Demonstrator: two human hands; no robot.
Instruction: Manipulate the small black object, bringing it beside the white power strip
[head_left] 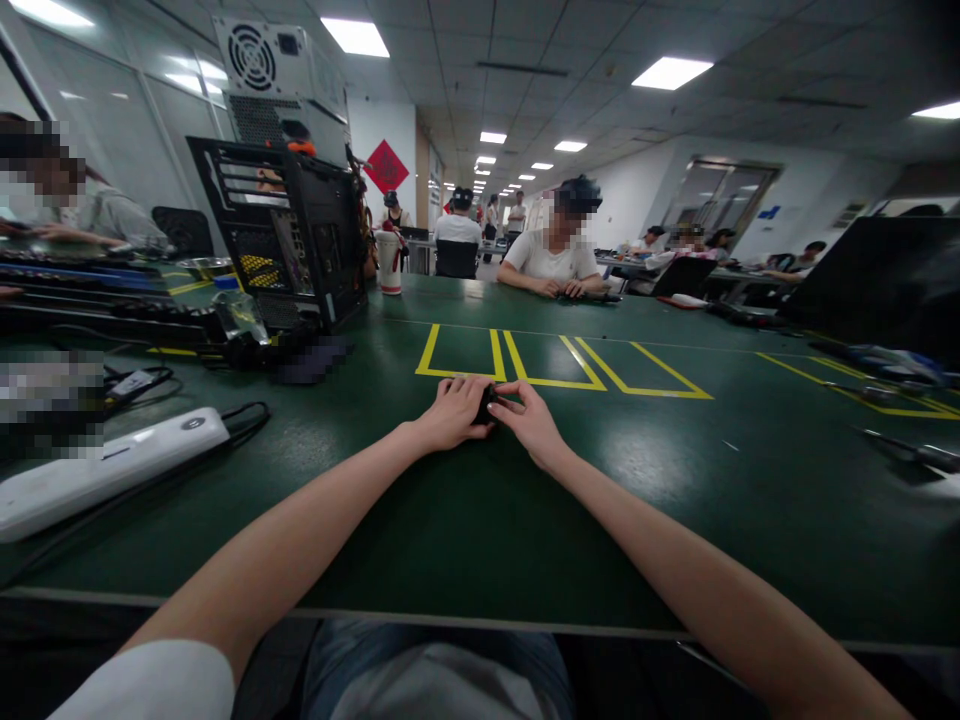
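A small black object [487,404] sits between my two hands on the green table [480,520], just in front of the yellow tape outlines. Its kind is too small and too covered to make out. My left hand [454,412] wraps round it from the left, with the fingers over its far side and the thumb on the near side. From the right, the thumb and fingertips of my right hand [529,420] pinch at its edge. Both forearms rest low over the table.
Yellow tape outlines [525,380] mark the table ahead. On the left stand an open computer case [300,230], a white power strip [112,470] with cables, and a paper cup [389,262]. Tools [911,450] lie at the right. A person [551,250] sits opposite.
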